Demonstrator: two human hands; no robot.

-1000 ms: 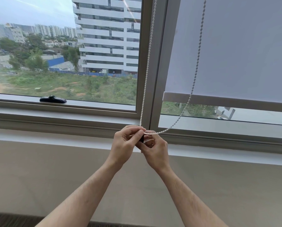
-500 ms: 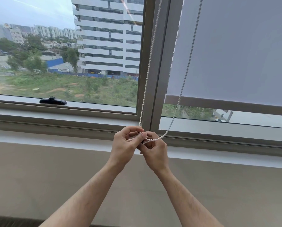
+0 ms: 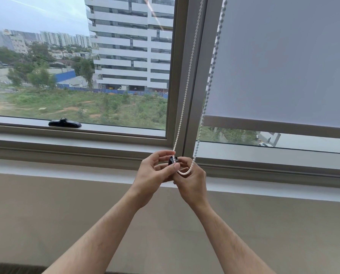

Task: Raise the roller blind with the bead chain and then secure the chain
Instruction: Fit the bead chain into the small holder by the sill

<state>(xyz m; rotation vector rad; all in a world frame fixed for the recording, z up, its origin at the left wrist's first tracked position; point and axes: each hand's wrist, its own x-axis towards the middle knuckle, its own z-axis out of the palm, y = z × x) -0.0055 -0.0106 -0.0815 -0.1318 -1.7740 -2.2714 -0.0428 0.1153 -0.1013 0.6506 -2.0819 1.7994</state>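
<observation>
A white bead chain (image 3: 187, 82) hangs in a loop beside the window's upright frame post (image 3: 195, 76). Its bottom curve drapes over my right hand (image 3: 193, 180). A small black chain holder (image 3: 173, 160) sits at the base of the post, pinched between the fingers of my left hand (image 3: 155, 175) and my right hand. The left strand runs down into the holder. The grey roller blind (image 3: 284, 60) covers most of the right pane, its bottom bar (image 3: 274, 126) a little above the sill.
The left pane is uncovered, with a black window handle (image 3: 64, 123) lying on its lower frame. A grey sill ledge (image 3: 66, 147) runs across below the glass, and a beige wall (image 3: 66, 214) fills the space under it.
The right strand of the chain has swung in from a slant to hang nearly straight by the post. Its loop now sags over my right hand, and the black holder shows between my fingers.
</observation>
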